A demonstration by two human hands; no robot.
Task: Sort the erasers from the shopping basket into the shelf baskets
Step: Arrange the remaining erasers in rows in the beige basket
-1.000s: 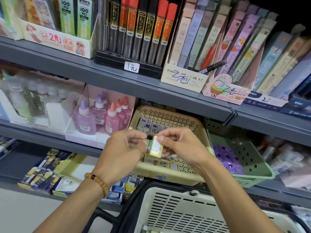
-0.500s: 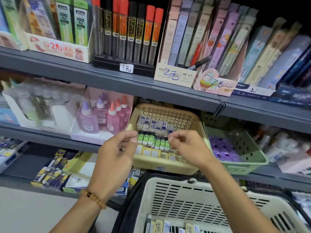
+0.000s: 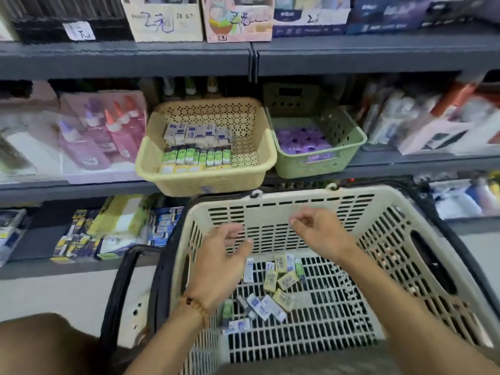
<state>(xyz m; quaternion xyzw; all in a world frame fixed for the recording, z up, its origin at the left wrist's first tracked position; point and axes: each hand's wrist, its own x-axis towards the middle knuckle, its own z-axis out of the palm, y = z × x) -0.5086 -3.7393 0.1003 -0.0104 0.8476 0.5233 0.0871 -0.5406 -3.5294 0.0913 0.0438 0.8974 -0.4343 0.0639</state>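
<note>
A cream shopping basket (image 3: pixel 384 217) sits in front of me with several loose erasers (image 3: pixel 281 280) on its slatted floor, some yellow, some white and blue. My left hand (image 3: pixel 219 255) and my right hand (image 3: pixel 319 234) hover inside it above the erasers, fingers loosely curled and holding nothing. On the shelf behind stands a yellow shelf basket (image 3: pixel 205 182) with rows of white, green and yellow erasers (image 3: pixel 197 147). Beside it on the right is a green shelf basket (image 3: pixel 349 147) with purple items (image 3: pixel 300 142).
Glue bottles (image 3: pixel 108 131) stand in a pink box left of the yellow basket. The grey shelf edge (image 3: pixel 124 58) above carries boxes of pencil leads. Packaged goods fill the shelf at right (image 3: pixel 433 123), and a lower shelf holds small boxes (image 3: pixel 113 228).
Both hands have dropped from the yellow shelf basket down into the shopping basket. The yellow eraser pinched a second ago is gone from my fingers. The view has tilted downward.
</note>
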